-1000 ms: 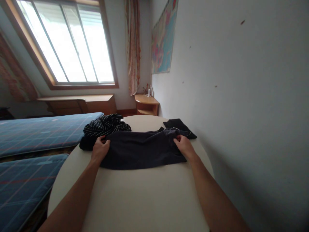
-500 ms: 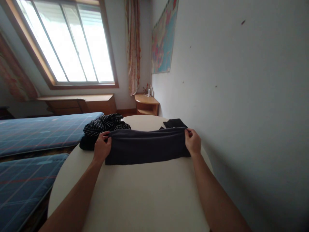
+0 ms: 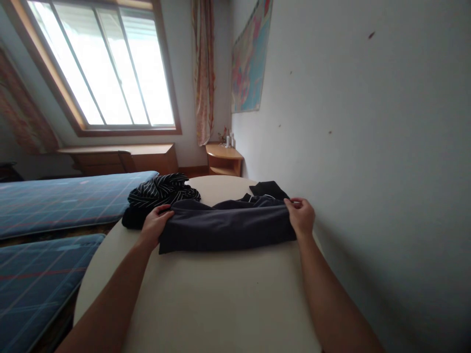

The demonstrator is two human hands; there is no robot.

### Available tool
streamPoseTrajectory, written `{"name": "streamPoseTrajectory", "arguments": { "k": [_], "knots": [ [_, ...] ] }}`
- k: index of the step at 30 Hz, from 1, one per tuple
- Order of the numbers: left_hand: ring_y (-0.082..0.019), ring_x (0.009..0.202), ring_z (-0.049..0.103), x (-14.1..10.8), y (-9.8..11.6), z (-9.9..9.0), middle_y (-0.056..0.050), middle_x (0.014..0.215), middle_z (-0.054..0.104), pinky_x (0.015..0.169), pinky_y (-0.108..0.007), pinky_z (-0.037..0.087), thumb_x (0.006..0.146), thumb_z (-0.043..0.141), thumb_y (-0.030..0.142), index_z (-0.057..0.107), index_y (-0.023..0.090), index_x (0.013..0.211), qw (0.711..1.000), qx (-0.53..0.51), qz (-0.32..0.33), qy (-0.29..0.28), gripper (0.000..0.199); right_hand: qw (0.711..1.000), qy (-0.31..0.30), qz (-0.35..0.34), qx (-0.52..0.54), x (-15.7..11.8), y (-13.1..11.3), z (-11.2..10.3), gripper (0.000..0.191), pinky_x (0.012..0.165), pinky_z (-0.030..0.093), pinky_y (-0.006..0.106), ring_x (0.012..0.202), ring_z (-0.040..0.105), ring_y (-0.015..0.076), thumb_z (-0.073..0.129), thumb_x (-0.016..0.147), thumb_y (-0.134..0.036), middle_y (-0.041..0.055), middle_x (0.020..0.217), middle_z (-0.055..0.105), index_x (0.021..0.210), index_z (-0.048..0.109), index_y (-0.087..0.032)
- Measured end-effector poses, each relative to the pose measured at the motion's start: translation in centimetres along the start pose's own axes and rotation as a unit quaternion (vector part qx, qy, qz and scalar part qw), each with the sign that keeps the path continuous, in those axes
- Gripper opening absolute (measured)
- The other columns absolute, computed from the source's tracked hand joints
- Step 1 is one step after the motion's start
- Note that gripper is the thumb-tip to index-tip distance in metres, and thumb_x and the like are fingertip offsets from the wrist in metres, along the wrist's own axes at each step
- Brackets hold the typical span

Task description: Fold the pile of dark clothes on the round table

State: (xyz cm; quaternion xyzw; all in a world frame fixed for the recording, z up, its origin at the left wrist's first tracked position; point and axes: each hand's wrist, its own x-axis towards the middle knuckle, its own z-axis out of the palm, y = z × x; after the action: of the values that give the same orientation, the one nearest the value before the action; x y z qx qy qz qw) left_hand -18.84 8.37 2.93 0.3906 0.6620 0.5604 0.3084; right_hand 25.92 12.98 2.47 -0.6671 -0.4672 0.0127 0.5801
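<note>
A dark grey garment (image 3: 228,229) lies stretched sideways across the white round table (image 3: 228,299), its exact kind hard to make out. My left hand (image 3: 156,223) pinches its left end between thumb and fingers. At the opposite end, my right hand (image 3: 301,216) grips the upper right corner. Behind the taut front fold, more of the cloth lies bunched, with a thin white edge showing. Black fabric (image 3: 270,189) sticks out past it at the far right.
Black clothes with white stripes (image 3: 160,189) are heaped at the table's left edge. Two blue plaid mattresses (image 3: 66,203) lie to the left. A white wall (image 3: 386,162) runs close along the right. A wooden corner shelf (image 3: 223,152) stands beyond the table.
Both hands have lowered slightly, and the right one has shifted a little to the right. The garment's upper edge has sunk, exposing bunched cloth and a white edge behind it.
</note>
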Motion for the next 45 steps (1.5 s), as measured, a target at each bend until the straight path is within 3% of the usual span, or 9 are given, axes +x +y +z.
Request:
{"name": "streamPoseTrajectory", "arguments": {
  "k": [6,9,14,17,24,29,34,40,45],
  "knots": [
    [-0.012,0.054,0.061,0.5,-1.5,0.6,-0.006,0.085,0.071,0.049,-0.021,0.047,0.073,0.069,0.022,0.059,0.015,0.117,0.999,0.030,0.009,-0.023,0.046,0.991,-0.106,-0.001,-0.087,-0.5,1.5,0.9,0.031,0.071,0.046,0.032,0.073,0.064,0.0221,0.067,0.076,-0.044,0.0045,0.077,0.069,0.095,0.067,-0.019],
    [-0.013,0.057,0.062,0.9,-2.0,0.5,-0.006,0.086,0.070,0.052,-0.023,0.047,0.074,0.066,0.023,0.059,0.015,0.115,0.995,0.078,0.055,-0.029,0.042,0.989,-0.112,-0.007,-0.097,-0.6,1.3,0.9,0.028,0.074,0.046,0.033,0.075,0.065,0.0223,0.065,0.079,-0.041,0.0055,0.079,0.071,0.097,0.068,-0.019],
    [-0.021,0.082,0.068,1.0,-2.3,0.3,-0.007,0.091,0.072,0.076,-0.031,0.050,0.078,0.060,0.023,0.063,0.019,0.108,0.955,0.222,0.191,0.046,0.030,0.990,-0.100,-0.040,-0.087,-0.5,1.3,0.9,0.021,0.078,0.047,0.035,0.078,0.066,0.0232,0.058,0.083,-0.033,0.0077,0.084,0.073,0.094,0.068,-0.018],
    [-0.023,0.088,0.069,0.7,-2.1,0.7,-0.008,0.093,0.073,0.083,-0.032,0.049,0.082,0.058,0.026,0.064,0.020,0.107,0.946,0.237,0.213,0.061,0.026,0.991,-0.104,-0.068,-0.058,-0.4,1.5,1.1,0.022,0.082,0.048,0.035,0.082,0.067,0.0226,0.052,0.085,-0.028,0.0095,0.090,0.073,0.095,0.068,-0.017],
    [-0.023,0.085,0.071,0.6,-2.1,0.7,-0.013,0.110,0.071,0.070,-0.028,0.051,0.076,0.065,0.029,0.049,0.016,0.134,0.952,0.276,0.131,-0.033,0.062,0.983,-0.137,-0.073,-0.097,-0.6,1.7,1.6,0.033,0.089,0.049,0.036,0.087,0.066,0.0220,0.050,0.077,-0.017,0.0087,0.100,0.072,0.105,0.068,-0.018],
    [-0.026,0.067,0.070,0.5,-2.4,-0.5,-0.010,0.077,0.071,0.064,-0.032,0.050,0.074,0.068,0.035,0.031,0.007,0.147,0.928,0.352,0.090,-0.086,0.086,0.967,-0.166,-0.034,-0.191,-1.2,1.4,1.2,0.050,0.086,0.049,0.039,0.099,0.065,0.0288,0.053,0.078,-0.019,0.0191,0.114,0.066,0.128,0.052,-0.013],
    [-0.025,0.065,0.069,0.0,-2.3,-0.3,-0.006,0.071,0.067,0.065,-0.031,0.050,0.079,0.059,0.024,0.032,0.005,0.146,0.920,0.358,0.129,-0.089,0.074,0.929,-0.224,0.038,-0.291,-1.6,0.3,0.2,0.042,0.079,0.048,0.041,0.086,0.068,0.0302,0.046,0.087,-0.019,0.0190,0.096,0.068,0.128,0.045,-0.013],
    [-0.023,0.067,0.067,-0.5,-0.7,-0.2,-0.006,0.076,0.070,0.066,-0.029,0.048,0.086,0.053,0.026,0.035,0.011,0.145,0.922,0.355,0.148,-0.050,0.064,0.960,-0.114,-0.015,-0.255,-1.4,-1.9,-0.8,0.038,0.076,0.047,0.038,0.088,0.068,0.0306,0.043,0.092,-0.023,0.0178,0.097,0.068,0.129,0.045,-0.014],
    [-0.019,0.059,0.064,-1.0,-0.2,-1.3,-0.003,0.073,0.068,0.053,-0.025,0.045,0.083,0.053,0.025,0.045,0.012,0.137,0.922,0.352,0.098,-0.125,0.056,0.946,-0.128,0.005,-0.298,-1.0,-2.0,-1.9,0.040,0.078,0.049,0.040,0.090,0.068,0.0310,0.047,0.091,-0.024,0.0180,0.098,0.069,0.130,0.049,-0.017]
  ]
}}
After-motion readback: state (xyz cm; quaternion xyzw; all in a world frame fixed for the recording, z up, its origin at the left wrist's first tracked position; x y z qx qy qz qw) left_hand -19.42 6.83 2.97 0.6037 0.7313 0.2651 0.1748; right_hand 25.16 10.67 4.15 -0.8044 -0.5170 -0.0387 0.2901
